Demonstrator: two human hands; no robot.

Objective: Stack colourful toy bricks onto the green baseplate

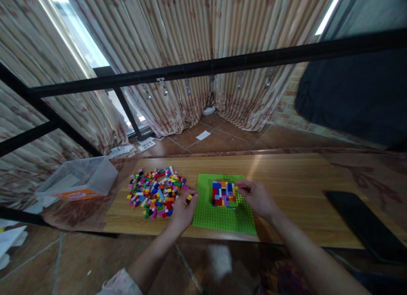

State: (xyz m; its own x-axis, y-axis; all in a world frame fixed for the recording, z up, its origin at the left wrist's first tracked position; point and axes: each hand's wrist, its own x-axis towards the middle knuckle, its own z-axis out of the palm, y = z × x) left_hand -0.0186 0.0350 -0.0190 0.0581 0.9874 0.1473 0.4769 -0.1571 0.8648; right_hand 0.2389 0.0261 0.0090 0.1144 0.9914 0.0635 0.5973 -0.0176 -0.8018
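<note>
My left hand is closed on a small yellow brick, between the brick pile and the baseplate. A green studded baseplate lies flat on the wooden table. On it stands a square block built of many coloured bricks, with blue, red, white, purple and orange ones showing. At the block's far right corner my right hand pinches, with a bit of yellow brick showing at the fingertips. A loose pile of mixed toy bricks spreads just left of my left hand.
A clear plastic box with an orange label sits at the table's left end. A black phone-like slab lies at the right end of the wooden table. Behind runs a black metal rail before curtains.
</note>
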